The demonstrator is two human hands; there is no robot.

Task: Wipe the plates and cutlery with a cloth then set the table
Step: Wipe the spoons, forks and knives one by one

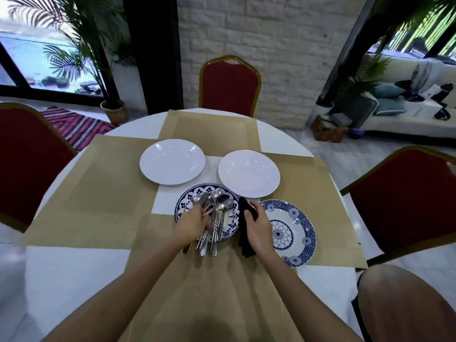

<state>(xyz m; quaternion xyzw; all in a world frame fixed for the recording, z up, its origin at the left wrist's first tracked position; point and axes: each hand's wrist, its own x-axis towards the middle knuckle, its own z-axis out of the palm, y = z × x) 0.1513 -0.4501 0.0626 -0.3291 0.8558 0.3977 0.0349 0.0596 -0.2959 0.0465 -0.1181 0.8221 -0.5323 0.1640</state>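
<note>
A bundle of silver cutlery [216, 213], spoons among it, lies on a blue-and-white patterned plate [183, 204] near the table's middle. My left hand [192, 222] grips pieces of that cutlery over the plate. My right hand [256, 224] holds a black cloth [244, 233] that hangs down to the mat between the two patterned plates. A second blue-and-white plate [293, 233] sits just right of that hand. Two plain white plates [172, 162] [249, 173] rest farther back.
Tan placemats [98, 193] cover the round white table [61, 280]. Red chairs with gold frames stand at the far side [229, 86], the left [27, 164] and the right [407, 201]. My knee [399, 304] shows at the lower right.
</note>
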